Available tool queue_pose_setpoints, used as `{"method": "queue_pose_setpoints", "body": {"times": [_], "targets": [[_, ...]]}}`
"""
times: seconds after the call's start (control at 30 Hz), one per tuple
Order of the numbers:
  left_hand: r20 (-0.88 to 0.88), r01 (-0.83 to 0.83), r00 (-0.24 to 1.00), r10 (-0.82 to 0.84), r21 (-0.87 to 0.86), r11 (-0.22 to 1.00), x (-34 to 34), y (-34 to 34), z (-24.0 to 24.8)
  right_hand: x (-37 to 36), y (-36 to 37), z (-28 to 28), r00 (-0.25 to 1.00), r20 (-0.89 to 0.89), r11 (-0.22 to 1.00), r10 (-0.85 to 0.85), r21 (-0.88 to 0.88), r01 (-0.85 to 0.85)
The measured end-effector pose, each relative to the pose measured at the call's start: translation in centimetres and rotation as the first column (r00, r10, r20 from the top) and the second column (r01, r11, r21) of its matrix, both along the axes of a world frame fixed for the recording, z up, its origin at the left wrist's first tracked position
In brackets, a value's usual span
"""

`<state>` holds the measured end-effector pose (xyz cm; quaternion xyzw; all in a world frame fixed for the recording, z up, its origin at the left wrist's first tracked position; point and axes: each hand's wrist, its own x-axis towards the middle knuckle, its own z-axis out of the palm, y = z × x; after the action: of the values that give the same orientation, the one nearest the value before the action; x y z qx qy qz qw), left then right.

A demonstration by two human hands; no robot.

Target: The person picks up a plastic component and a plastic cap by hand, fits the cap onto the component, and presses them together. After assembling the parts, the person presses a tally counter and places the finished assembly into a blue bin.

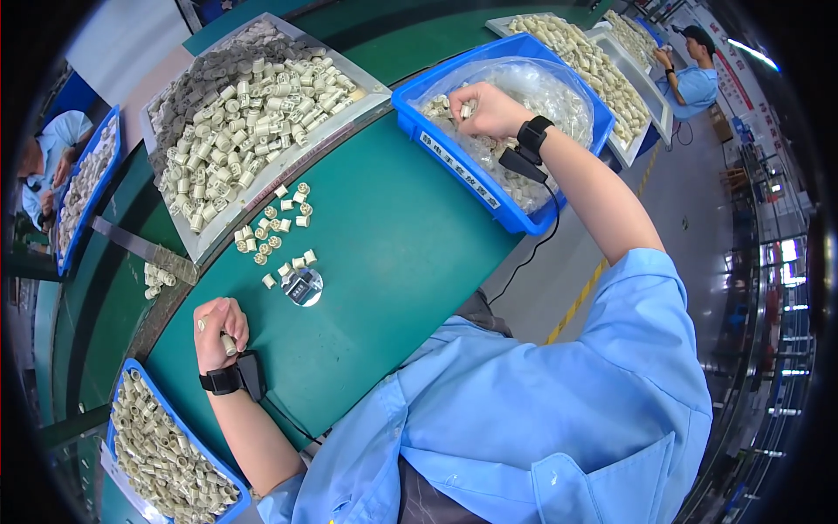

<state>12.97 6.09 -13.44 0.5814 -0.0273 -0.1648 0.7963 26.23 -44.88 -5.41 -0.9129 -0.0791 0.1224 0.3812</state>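
My left hand (222, 332) is curled closed over the green table (375, 262), gripping small cream plastic cylinders (229, 345), with the ends of a couple showing between the fingers. My right hand (496, 112) reaches over a blue bin (476, 188) lined with a clear plastic bag (524, 74). Its fingers are closed around one or more similar cream cylinders (469, 108); how many is hidden. More cylinders lie in the bag beneath it. Between my hands, several loose cylinders (275, 225) are scattered on the table, beside a small dark device on a round bright disc (301, 286).
A large tray heaped with cream cylinders (253, 122) stands at the table's far edge. Another blue bin of cylinders (166, 445) is at lower left. More full trays (580, 65) line the back. Co-workers sit at far left (61, 157) and far right (696, 83). Cables trail from both wristbands.
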Motion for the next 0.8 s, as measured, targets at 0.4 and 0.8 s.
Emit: {"method": "queue_pose_setpoints", "body": {"times": [0.4,0.8], "targets": [[0.001,0.012,1.0,-0.012,0.003,1.0,-0.1,0.0,0.3,-0.6,4.2,4.6,0.982,0.014,0.878,0.188,0.446,-0.174],[-0.01,-0.003,1.0,0.003,-0.006,1.0,0.0,-0.5,1.1,-0.2,26.7,-3.8,0.577,0.303,0.628,0.758,-0.105,-0.771]]}}
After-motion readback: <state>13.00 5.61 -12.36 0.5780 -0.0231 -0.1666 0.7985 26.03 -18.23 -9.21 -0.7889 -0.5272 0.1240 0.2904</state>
